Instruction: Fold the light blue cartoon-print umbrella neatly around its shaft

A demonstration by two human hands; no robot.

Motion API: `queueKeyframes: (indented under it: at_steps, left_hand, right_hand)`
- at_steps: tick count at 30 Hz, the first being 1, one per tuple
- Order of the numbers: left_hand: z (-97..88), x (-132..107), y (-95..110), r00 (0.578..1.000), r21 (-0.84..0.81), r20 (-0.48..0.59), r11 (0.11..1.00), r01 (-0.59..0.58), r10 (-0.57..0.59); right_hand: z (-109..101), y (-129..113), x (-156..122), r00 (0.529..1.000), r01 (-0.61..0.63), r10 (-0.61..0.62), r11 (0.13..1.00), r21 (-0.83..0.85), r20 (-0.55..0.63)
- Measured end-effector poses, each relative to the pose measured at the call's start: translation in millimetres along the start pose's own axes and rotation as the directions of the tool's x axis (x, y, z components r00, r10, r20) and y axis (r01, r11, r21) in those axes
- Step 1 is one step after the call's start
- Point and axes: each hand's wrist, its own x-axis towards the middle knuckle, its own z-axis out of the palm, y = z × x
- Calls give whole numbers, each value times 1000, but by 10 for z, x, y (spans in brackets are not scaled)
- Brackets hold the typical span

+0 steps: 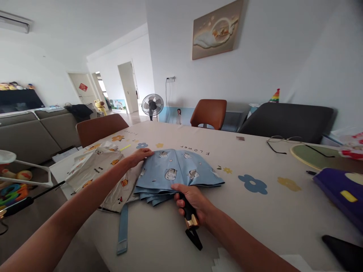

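Note:
A light blue folding umbrella (178,172) with cartoon prints lies collapsed on the table (255,223), its canopy folds spread flat. My right hand (191,204) is closed round its black handle, whose gold end and black loop stick out below the fist. My left hand (140,155) lies flat with fingers stretched on the far left edge of the blue canopy. A blue strap (123,228) hangs over the table's near edge. Beside the blue one, to the left, lies a cream umbrella (96,170) with small orange prints.
The tablecloth has flower prints. Glasses (279,143), a green round mat (314,156), a purple item (340,196) and a dark object (344,251) sit on the right. Brown chairs (208,113) and a dark chair (286,121) ring the table. A sofa (31,136) and fan (152,105) stand beyond.

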Motion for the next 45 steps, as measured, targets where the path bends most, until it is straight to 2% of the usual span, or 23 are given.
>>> queueKeyframes:
  at_steps: [4, 9, 12, 15, 17, 18, 20, 21, 22, 24, 26, 28, 34, 39, 45]
  left_hand:
    - [-32, -26, -58, 1000, -8, 12, 1000, 9, -9]
    - [31, -60, -172, 999, 80, -44, 997, -11, 14]
    - [89, -69, -168, 990, 250, -131, 968, -26, 60]
    - [185, -91, -70, 957, 367, -258, 930, -27, 130]
    - [314, -131, 35, 917, 462, -303, 881, -97, 260]
    - [403, -159, 88, 888, 527, -286, 833, -169, 361]
    - [612, -223, 168, 821, 636, -152, 690, -345, 550]
    - [716, -253, 185, 805, 659, -65, 632, -409, 589]
    - [810, -279, 184, 809, 668, 2, 601, -438, 588]
    - [938, -314, 130, 858, 679, 80, 602, -419, 507]
    - [971, -325, 36, 907, 700, 97, 620, -355, 409]
    - [932, -320, -55, 932, 727, 86, 617, -301, 353]
    - [781, -287, -159, 957, 807, 36, 556, -198, 289]
    - [693, -255, -190, 986, 853, -87, 522, 1, 140]
    - [639, -253, -214, 992, 868, -58, 496, -7, 116]
  right_hand:
    - [7, -4, -17, 1000, -3, 3, 1000, 4, 6]
    - [-3, 4, 4, 1000, 24, -24, 997, 71, 9]
    - [-26, 22, 41, 999, 22, -25, 998, 58, 42]
    - [-40, 33, 62, 998, 26, -28, 999, 44, 48]
    - [-41, 33, 61, 999, 25, -27, 999, 40, 43]
    - [-40, 32, 57, 999, 24, -26, 999, 35, 41]
    - [-34, 29, 47, 999, 22, -23, 1000, 15, 46]
    - [-30, 28, 42, 999, 22, -22, 1000, 4, 46]
    - [-27, 28, 39, 999, 21, -21, 1000, -4, 47]
    - [-21, 30, 40, 999, 22, -21, 1000, -3, 45]
    - [-19, 35, 50, 999, 21, -22, 1000, 16, 42]
    - [-24, 42, 67, 999, 21, -23, 999, 32, 46]
    - [-54, 68, 110, 998, 40, -42, 999, 34, 55]
    - [-44, 64, 89, 997, 59, -61, 997, 40, 53]
    - [-36, 66, 76, 997, 50, -50, 999, 18, 51]
